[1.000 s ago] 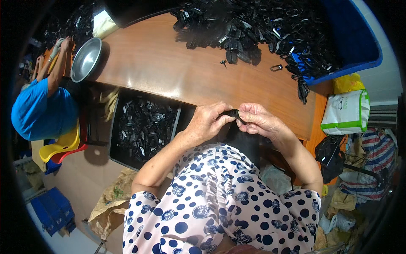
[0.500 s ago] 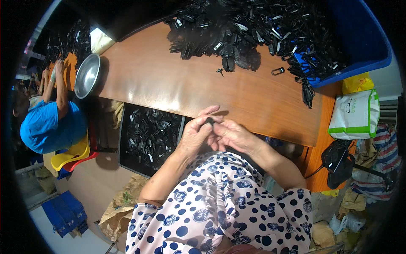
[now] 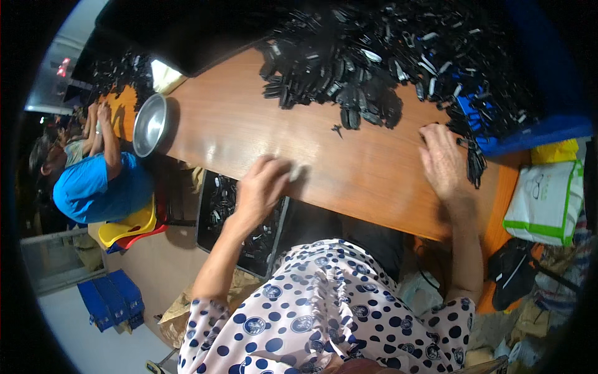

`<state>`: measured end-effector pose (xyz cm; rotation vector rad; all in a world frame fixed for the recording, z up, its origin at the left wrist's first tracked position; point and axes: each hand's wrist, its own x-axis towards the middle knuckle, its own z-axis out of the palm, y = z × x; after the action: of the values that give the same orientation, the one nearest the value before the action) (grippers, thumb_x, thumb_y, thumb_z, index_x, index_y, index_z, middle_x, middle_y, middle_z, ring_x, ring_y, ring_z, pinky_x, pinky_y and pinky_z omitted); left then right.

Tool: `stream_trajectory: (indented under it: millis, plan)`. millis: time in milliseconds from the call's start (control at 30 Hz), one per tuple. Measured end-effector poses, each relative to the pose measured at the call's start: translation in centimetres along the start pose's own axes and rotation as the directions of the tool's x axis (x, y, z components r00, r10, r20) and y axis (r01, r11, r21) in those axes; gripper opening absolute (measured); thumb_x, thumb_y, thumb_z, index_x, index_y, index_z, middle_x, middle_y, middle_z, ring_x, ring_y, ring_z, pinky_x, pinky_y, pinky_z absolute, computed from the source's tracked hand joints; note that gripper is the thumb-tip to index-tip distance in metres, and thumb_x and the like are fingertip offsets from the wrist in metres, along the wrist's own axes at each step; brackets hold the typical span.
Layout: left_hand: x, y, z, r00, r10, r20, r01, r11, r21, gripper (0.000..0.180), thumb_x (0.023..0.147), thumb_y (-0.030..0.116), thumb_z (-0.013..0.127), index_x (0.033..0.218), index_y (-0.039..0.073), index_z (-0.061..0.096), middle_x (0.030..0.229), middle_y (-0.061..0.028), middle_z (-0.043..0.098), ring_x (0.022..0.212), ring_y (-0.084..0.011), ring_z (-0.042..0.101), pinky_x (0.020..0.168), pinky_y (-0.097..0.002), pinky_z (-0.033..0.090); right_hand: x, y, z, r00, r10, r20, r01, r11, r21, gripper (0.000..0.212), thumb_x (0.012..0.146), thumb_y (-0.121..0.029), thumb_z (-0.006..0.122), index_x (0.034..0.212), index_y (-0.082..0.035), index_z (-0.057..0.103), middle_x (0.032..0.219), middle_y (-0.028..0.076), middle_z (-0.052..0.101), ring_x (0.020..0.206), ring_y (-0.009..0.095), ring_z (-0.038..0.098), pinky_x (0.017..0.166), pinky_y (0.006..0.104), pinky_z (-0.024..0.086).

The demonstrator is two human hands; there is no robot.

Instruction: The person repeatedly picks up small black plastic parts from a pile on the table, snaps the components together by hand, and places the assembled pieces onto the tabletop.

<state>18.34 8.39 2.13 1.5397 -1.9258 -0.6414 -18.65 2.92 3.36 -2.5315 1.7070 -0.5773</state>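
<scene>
At the table's front edge, beside the black tray (image 3: 271,249) of small black plastic parts, is my left hand (image 3: 261,190). Its fingers are curled and smeared by motion, with a pale blur at the tips; I cannot make out anything held. My right hand (image 3: 443,161) reaches over the right part of the table, fingertips bent down to the surface. They cover the spot where a loose black part lay, and whatever they grip is hidden. Just right of this hand hangs a small cluster of black parts (image 3: 475,163). A large heap of similar black parts (image 3: 355,68) lies along the far side.
A blue bin (image 3: 542,134) stands at the far right, and a white-and-green bag (image 3: 542,202) below it. At the left sit a metal bowl (image 3: 149,124) and a co-worker in a blue shirt (image 3: 99,187). A tiny dark piece (image 3: 337,131) lies on the wooden table (image 3: 349,168).
My hands were together over my lap, fingering a small black piece. They have parted: the left moved up and left, the right forward and right. The black piece is no longer visible.
</scene>
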Motion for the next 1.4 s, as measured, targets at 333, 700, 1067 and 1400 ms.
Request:
stream_trajectory:
  millis: [333,700,1067,1400]
  plan:
    - [10.7,5.5,8.0,0.959,0.229,0.169,-0.268,0.926,0.267,0.047,0.075,0.034,0.072,0.109,0.009,0.051,0.107,-0.0193,0.05,0.085,-0.0374,0.061,0.066,-0.0485,0.049,0.7,5.6,-0.4,0.969,-0.055,0.242,0.034,0.995,0.091,0.024,0.079,-0.001,0.06,0.101,-0.001,0.05,0.099,0.024,0.048,0.094,0.043,0.046,0.08,0.049,0.038]
    - [12.4,1.9,10.7,0.932,0.283,0.229,-0.342,0.896,0.285,0.043,0.074,0.021,0.07,0.108,0.007,0.046,0.102,-0.0212,0.051,0.077,-0.035,0.063,0.061,-0.045,0.048,-0.3,2.2,1.6,0.87,0.238,0.431,-0.441,-0.013,0.897,0.027,0.094,-0.015,0.055,0.119,-0.007,0.049,0.081,0.005,0.058,0.064,0.011,0.057,0.051,0.0181,0.046]
    - [12.6,1.6,12.3,0.902,0.426,0.075,-0.395,0.742,0.542,0.022,0.079,0.015,0.056,0.095,0.004,0.046,0.082,-0.0136,0.052,0.065,-0.023,0.062,0.052,-0.0359,0.045,-1.2,-3.2,4.8,0.801,0.125,0.586,-0.534,-0.295,0.793,0.021,0.09,-0.016,0.062,0.107,-0.012,0.052,0.078,0.003,0.06,0.06,0.01,0.056,0.044,0.019,0.044]
    - [11.4,1.2,12.4,0.874,0.454,0.175,-0.444,0.601,0.665,0.016,0.078,0.016,0.056,0.084,0.002,0.059,0.075,-0.0105,0.054,0.063,-0.0222,0.057,0.058,-0.0357,0.038,-2.8,-5.4,5.1,0.782,0.109,0.614,-0.57,-0.273,0.775,0.019,0.088,-0.014,0.064,0.104,-0.013,0.054,0.079,0.003,0.061,0.062,0.012,0.059,0.048,0.0212,0.048]
